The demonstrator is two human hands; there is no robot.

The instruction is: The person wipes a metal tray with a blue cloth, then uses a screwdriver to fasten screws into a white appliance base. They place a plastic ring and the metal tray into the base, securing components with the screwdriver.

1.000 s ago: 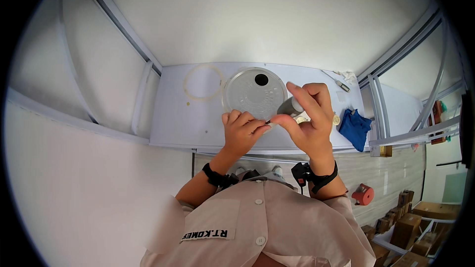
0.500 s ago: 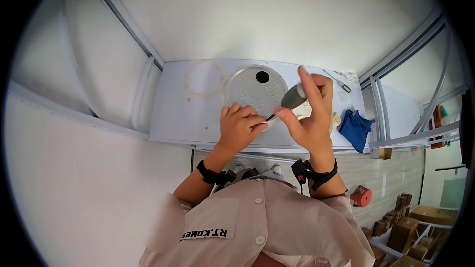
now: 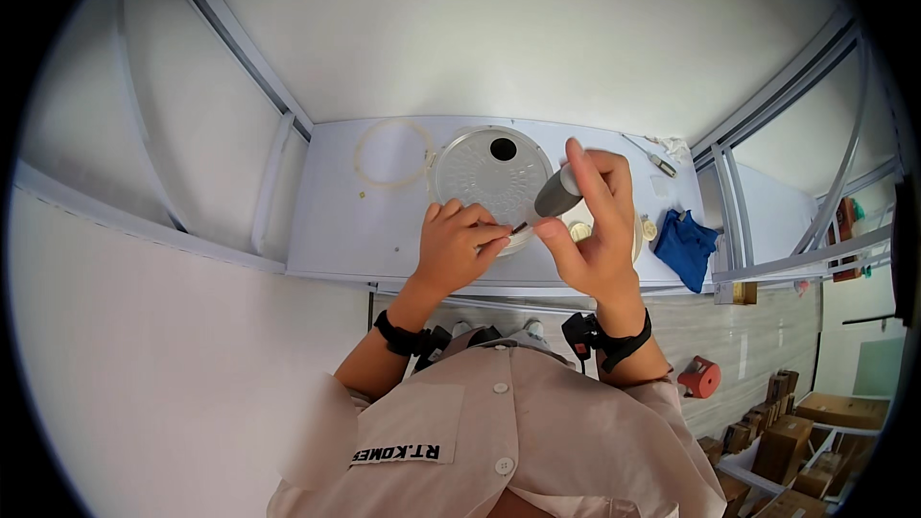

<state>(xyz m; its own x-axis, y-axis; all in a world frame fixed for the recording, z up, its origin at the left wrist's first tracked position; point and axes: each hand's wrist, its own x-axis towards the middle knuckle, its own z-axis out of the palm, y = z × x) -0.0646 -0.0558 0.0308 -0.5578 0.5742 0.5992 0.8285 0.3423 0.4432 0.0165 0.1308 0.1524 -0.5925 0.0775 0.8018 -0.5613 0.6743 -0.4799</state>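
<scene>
A screwdriver with a thick grey handle (image 3: 558,194) slants over the near right edge of a round grey metal disc (image 3: 484,180). My right hand (image 3: 600,245) holds its handle between thumb and fingers, the index finger stretched along it. The dark shaft points down and left toward my left hand (image 3: 459,245), whose thumb and index finger pinch together at the disc's near rim. What those fingertips hold is too small to make out. The disc has an embossed pattern and a dark round hole near its far side. A pale round part (image 3: 580,230) lies partly hidden behind my right hand.
A thin yellowish ring (image 3: 359,165) lies left of the disc on the white table (image 3: 331,240). To the right are a blue cloth (image 3: 686,251), another screwdriver (image 3: 662,165) and a small yellowish disc (image 3: 649,229). A red stool (image 3: 700,379) and cardboard boxes (image 3: 782,451) stand below.
The screwdriver handle has tilted and shifted slightly left with my right hand. My left hand stays pinched at the rim, and the whole view has moved a little.
</scene>
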